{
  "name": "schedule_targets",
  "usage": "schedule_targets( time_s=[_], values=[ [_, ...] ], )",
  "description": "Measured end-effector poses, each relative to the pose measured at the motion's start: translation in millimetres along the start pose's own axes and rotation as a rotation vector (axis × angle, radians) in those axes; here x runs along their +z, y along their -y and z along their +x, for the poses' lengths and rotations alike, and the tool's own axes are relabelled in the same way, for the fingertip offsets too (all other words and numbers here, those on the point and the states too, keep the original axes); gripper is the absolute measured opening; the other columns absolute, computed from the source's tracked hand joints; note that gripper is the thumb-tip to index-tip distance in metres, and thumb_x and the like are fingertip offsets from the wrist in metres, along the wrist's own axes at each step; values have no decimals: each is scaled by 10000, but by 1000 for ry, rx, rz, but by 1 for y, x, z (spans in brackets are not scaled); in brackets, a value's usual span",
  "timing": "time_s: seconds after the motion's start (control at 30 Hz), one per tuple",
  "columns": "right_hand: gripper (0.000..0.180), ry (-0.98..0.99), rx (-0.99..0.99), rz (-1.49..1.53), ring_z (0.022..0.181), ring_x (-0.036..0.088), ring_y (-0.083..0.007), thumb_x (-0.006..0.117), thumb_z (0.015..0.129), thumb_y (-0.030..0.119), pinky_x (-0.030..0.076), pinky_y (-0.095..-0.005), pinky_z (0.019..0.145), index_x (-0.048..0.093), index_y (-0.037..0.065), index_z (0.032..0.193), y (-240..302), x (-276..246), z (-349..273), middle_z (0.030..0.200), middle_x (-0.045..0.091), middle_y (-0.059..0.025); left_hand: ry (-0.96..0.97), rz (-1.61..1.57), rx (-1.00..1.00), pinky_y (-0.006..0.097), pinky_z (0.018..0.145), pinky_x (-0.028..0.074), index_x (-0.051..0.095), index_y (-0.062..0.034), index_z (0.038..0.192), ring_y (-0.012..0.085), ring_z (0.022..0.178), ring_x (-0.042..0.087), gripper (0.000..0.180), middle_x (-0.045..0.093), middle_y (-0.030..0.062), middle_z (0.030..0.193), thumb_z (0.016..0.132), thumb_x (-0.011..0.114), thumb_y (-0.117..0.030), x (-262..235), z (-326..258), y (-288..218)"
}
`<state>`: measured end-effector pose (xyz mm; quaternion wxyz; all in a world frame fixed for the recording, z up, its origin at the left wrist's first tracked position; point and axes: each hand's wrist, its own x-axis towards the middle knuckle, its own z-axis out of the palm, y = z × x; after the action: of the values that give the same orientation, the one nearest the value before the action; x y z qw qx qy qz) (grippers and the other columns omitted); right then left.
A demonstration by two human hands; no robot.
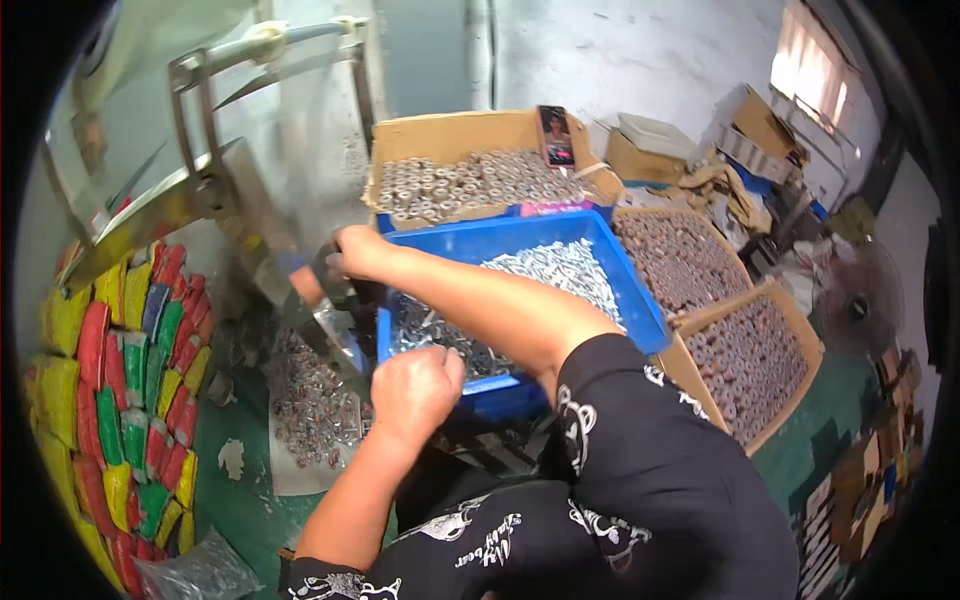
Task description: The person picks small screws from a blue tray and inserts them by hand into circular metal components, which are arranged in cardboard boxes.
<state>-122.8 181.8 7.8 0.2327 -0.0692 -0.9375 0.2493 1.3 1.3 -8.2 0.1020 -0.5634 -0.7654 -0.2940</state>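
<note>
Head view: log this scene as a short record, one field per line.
Left hand: left hand curled by the near left corner of the blue tray; any contents hidden
Right hand: right hand at a dark part of the metal machine; grip unclear
Tray contents: small silvery metal pieces
Cardboard boxes: back box behind the tray, two more to its right, all filled with small round-ended parts
Phone: phone propped upright at the back box
Far left: piled red, yellow and green bundles
</note>
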Motion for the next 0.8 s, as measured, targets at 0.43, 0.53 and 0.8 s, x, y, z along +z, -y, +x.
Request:
schedule_targets(
  time_s=[0.43, 0.53, 0.8],
  values=[
    [482, 437, 131, -555, 990, 614, -362, 790, 685, 300, 499, -458, 858, 650, 66, 1082, -114, -143, -262, 1024, 654, -173, 53, 77, -107, 485, 642, 482, 649, -39, 671, 399, 678, 606, 330, 619, 201, 695, 848, 549, -299, -3, -2, -10],
    [412, 430, 69, -439, 969, 620, -356, 784, 697, 258, 501, -444, 831, 666, 72, 1045, -124, -134, -259, 985, 661, -160, 54, 126, -83, 487, 640, 477, 647, -39, 672, 398, 677, 603, 324, 613, 206, 696, 850, 545, -289, 1, -3, -5],
    [152, 535, 116, -353, 770, 648, -369, 643, 721, 91, 512, -420, 696, 698, 60, 860, -121, -137, -245, 833, 668, -185, 22, 110, -114, 480, 638, 474, 634, -31, 672, 402, 682, 598, 317, 605, 205, 688, 845, 545, -280, -1, -3, -11]
  ],
)
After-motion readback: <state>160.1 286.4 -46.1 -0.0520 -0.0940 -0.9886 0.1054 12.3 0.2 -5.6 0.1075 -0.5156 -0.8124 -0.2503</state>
